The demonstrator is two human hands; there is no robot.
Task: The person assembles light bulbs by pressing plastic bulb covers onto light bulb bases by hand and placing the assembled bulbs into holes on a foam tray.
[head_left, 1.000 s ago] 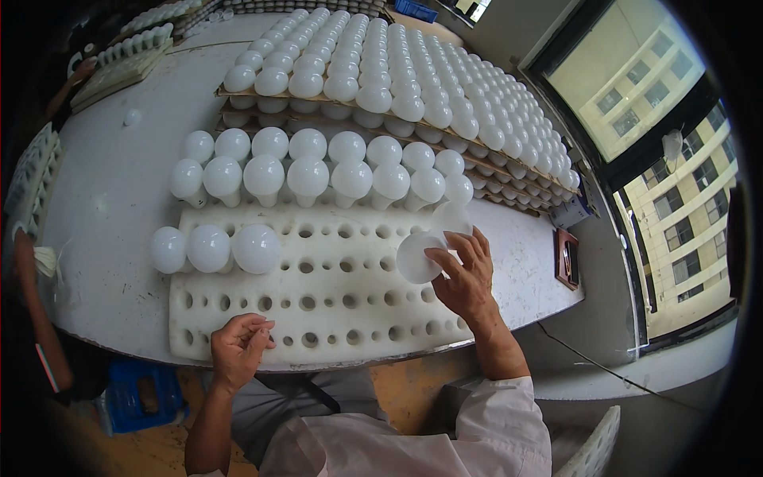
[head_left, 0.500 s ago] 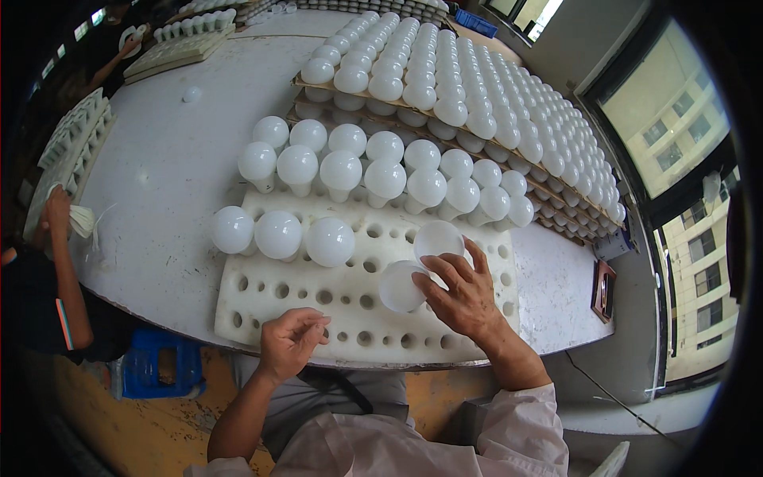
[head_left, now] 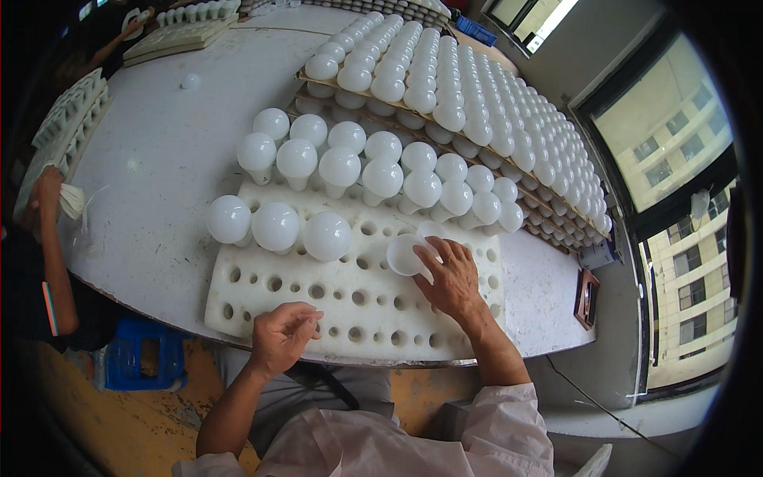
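My right hand [head_left: 450, 274] has its fingers curled round two frosted white bulb covers, the nearer bulb cover [head_left: 406, 255] in plain sight and the farther bulb cover [head_left: 430, 230] partly behind the fingers. They are above the right part of a white foam tray [head_left: 334, 296] with rows of round holes. Three glossy white light bulbs [head_left: 276, 226] stand in a row at the tray's left. Over its front edge, my left hand [head_left: 284, 334] is closed, thumb against the fingers; anything held there is hidden. Two more rows of light bulbs [head_left: 339, 165] stand upright along the tray's far side.
Behind the tray rise stacked layers of bulbs [head_left: 450, 114] on cardboard sheets. A single white bulb cover [head_left: 190, 81] lies far left on the table [head_left: 151, 151]. At the left edge a co-worker's hand [head_left: 48, 188] is beside another foam tray [head_left: 63, 131]. A blue stool [head_left: 147, 354] stands below.
My right hand has moved the two bulb covers away from me, toward the tray's far side. My left hand keeps its closed pose by the front edge. The whole view has shifted slightly.
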